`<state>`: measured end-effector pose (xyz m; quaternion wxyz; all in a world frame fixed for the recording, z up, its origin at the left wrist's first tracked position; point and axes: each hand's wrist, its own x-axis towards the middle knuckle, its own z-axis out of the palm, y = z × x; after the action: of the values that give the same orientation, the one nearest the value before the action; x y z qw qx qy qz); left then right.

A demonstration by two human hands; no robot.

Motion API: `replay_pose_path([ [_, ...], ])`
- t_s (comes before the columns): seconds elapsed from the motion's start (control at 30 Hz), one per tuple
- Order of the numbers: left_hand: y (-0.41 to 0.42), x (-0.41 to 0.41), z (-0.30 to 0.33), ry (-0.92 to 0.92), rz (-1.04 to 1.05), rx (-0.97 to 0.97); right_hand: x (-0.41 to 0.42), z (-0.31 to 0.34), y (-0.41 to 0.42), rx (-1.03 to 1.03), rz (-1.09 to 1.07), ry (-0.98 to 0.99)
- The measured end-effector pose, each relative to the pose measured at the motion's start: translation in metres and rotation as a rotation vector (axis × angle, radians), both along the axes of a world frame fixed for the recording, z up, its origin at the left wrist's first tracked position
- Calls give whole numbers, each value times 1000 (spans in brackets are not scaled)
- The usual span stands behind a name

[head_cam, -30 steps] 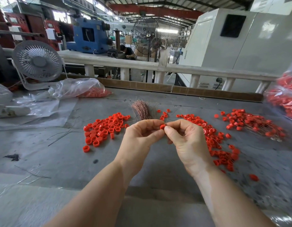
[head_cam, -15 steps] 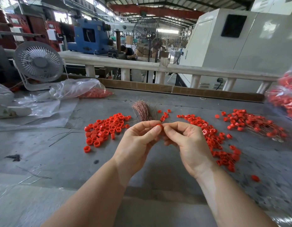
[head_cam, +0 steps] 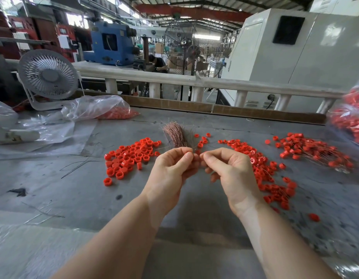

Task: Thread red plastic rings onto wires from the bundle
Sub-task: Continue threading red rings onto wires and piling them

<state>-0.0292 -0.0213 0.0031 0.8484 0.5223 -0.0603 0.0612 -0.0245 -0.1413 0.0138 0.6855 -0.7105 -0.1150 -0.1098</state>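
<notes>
**Inspector:** Progress?

**Assistant:** Part done, I judged. A heap of threaded rings (head_cam: 315, 152) lay far right on the counter (head_cam: 53, 190). Loose rings (head_cam: 130, 156) remained left and right of the hands, so much was left.

**Inspector:** Grips?

**Assistant:** Left hand (head_cam: 170, 170) held the wire bundle (head_cam: 175, 135), thumb and forefinger pinched. Right hand (head_cam: 229, 170) pinched too; what it held, I could not tell.

**Inspector:** Surroundings?

**Assistant:** Fan (head_cam: 47, 75) and bags (head_cam: 98, 109) far left, another bag (head_cam: 351, 119) at right. Stray wires (head_cam: 78, 165) lay nearby. Nothing obstructed.
</notes>
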Motion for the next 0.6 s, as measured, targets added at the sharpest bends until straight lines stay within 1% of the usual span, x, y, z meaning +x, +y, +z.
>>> replay_pose_path([
  [0.27, -1, 0, -1, 19, 66, 126, 0, -3, 1, -73, -7, -52],
  [0.6, 3, -1, -1, 46, 65, 189, 2, -4, -1, -75, -31, -120],
])
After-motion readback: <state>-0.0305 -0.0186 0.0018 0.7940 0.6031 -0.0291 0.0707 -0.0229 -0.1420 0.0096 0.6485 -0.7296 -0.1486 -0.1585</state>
